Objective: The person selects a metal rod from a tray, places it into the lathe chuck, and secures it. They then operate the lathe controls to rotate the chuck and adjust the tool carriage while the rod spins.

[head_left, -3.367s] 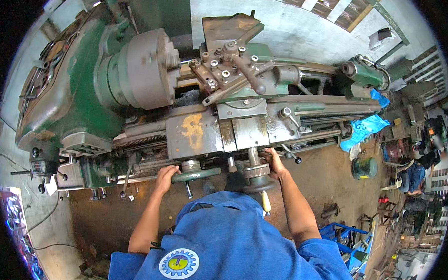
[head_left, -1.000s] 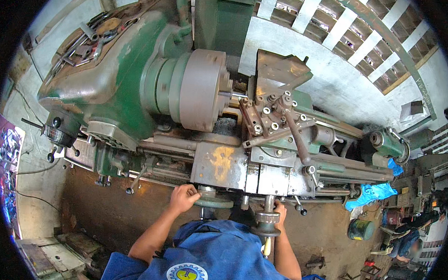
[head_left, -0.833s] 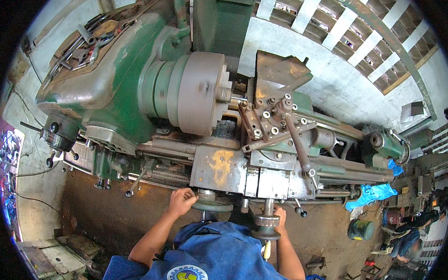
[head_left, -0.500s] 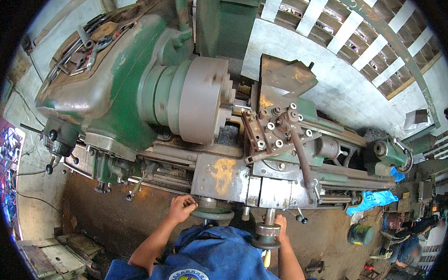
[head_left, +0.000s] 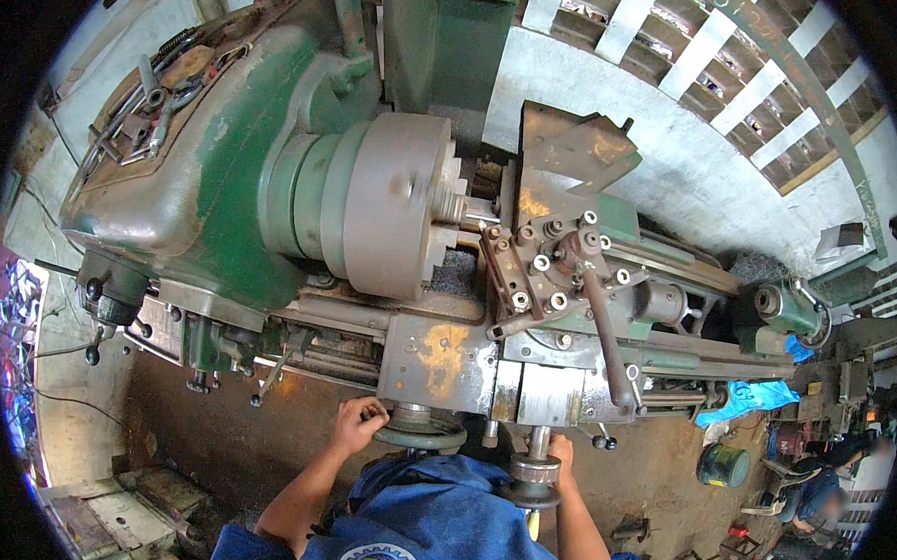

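Note:
My left hand [head_left: 359,425] has curled fingers at the left edge of the green-rimmed carriage handwheel [head_left: 419,436], on the lathe's front. My right hand [head_left: 561,455] is beside the cross-slide handwheel [head_left: 529,492] with its round dial; the shaft and dial hide most of its fingers. Beyond, the large grey chuck [head_left: 397,208] holds a short bright metal workpiece [head_left: 482,210], its jaws blurred. Close to the workpiece's right end stands the tool post [head_left: 549,264], with several bolts and a long clamping lever [head_left: 606,337].
Spanners and other hand tools [head_left: 156,102] lie on the green headstock [head_left: 233,161]. The tailstock [head_left: 783,305] stands at the bed's right end, near a blue cloth [head_left: 748,401]. A green bucket [head_left: 723,466] is on the floor, and another person [head_left: 815,491] sits at far right.
The view has shifted slightly, so the headstock and chuck sit further left. The chuck's jaws show at a different angle. Both hands keep nearly the same places at the handwheels.

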The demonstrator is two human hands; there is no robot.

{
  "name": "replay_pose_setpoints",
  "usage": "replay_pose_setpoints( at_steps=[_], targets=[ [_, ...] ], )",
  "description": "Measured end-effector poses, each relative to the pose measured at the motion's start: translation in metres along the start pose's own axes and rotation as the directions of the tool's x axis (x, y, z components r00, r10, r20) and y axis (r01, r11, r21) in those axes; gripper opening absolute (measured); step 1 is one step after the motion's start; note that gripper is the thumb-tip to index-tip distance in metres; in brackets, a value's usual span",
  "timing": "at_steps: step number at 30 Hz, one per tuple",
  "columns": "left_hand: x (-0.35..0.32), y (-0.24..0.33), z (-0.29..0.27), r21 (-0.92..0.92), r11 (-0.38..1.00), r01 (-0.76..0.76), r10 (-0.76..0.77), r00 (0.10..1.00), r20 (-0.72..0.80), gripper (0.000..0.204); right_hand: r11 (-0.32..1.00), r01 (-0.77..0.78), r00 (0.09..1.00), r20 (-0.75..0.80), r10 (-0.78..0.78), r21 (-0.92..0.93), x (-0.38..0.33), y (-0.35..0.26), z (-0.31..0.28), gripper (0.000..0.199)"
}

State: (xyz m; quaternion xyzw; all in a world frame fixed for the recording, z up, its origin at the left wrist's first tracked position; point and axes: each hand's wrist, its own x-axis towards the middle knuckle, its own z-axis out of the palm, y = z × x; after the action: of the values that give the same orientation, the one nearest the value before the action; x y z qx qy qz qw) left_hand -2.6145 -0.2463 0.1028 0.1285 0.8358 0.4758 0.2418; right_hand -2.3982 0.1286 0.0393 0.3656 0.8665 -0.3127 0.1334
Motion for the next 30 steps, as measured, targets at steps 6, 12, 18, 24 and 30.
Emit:
replay_pose_setpoints(
  at_steps=[6,12,18,24,30],
  targets=[
    [0.0,-0.008,0.002,-0.058,0.997,-0.044,0.041,0.998,-0.044,0.019,1.0,-0.01,1.0,-0.008,0.01,-0.022,-0.002,-0.001,-0.001,0.034],
    [0.002,-0.021,0.005,-0.115,0.993,-0.034,0.027,0.998,-0.059,0.025,1.0,-0.014,0.999,-0.03,0.013,-0.024,-0.003,-0.005,-0.002,0.032],
    [0.002,-0.028,0.005,-0.127,0.992,-0.017,0.01,0.998,-0.054,0.027,1.0,0.02,0.999,-0.048,-0.02,-0.01,-0.005,-0.004,-0.002,0.03],
    [0.002,-0.041,0.01,-0.17,0.985,-0.039,0.02,0.993,-0.112,0.026,1.0,0.013,0.998,-0.068,-0.014,-0.022,-0.002,-0.001,0.001,0.03],
    [0.0,-0.019,0.002,-0.142,0.988,-0.057,0.041,0.992,-0.118,0.026,1.0,-0.019,1.0,-0.023,0.019,-0.003,-0.005,-0.011,-0.008,0.033]
  ],
)
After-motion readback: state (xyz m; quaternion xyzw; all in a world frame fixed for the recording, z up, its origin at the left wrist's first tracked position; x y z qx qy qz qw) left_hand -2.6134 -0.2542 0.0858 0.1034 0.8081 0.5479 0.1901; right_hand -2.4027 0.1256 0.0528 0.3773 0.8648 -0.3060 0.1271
